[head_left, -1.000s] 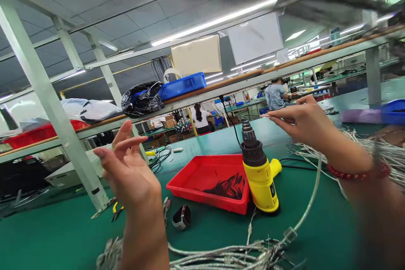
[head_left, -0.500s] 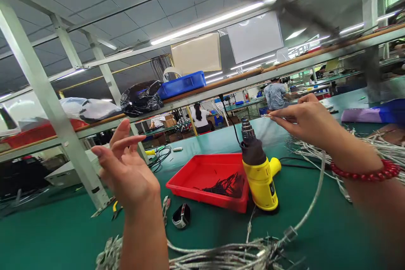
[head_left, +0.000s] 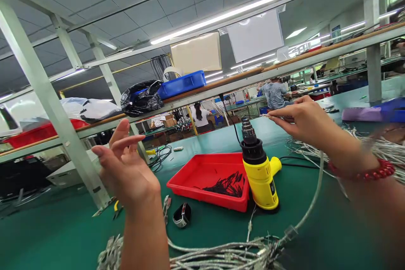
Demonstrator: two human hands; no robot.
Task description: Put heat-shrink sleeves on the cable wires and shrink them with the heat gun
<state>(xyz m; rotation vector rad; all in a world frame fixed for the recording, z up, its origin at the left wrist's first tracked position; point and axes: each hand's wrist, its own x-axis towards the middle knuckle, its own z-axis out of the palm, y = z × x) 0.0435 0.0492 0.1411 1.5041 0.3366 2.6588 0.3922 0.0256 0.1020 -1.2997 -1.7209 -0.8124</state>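
Observation:
My right hand (head_left: 305, 120) pinches the end of a pale, clear-sheathed cable (head_left: 316, 196); thin wire tips point left from the fingers, near the nozzle of an upright yellow heat gun (head_left: 260, 183). From that hand the cable curves down to a bundle of cables (head_left: 218, 255) at the bench's front edge. On the left, my left hand (head_left: 129, 164) is raised with fingers apart and nothing in it. A red tray (head_left: 190, 173) holding short black tubing pieces (head_left: 226, 185) sits between the hands, left of the heat gun.
A black-and-silver looped item (head_left: 182, 215) and yellow-handled pliers (head_left: 117, 209) lie on the green bench. More cables (head_left: 379, 147) are heaped at right. A shelf overhead carries a blue bin (head_left: 183, 85) and a black bag (head_left: 141, 98). People (head_left: 275, 93) sit in the background.
A blurred dark shape that crossed the upper right has left that area. Both hands stay almost where they were, the right one still pinching the cable end.

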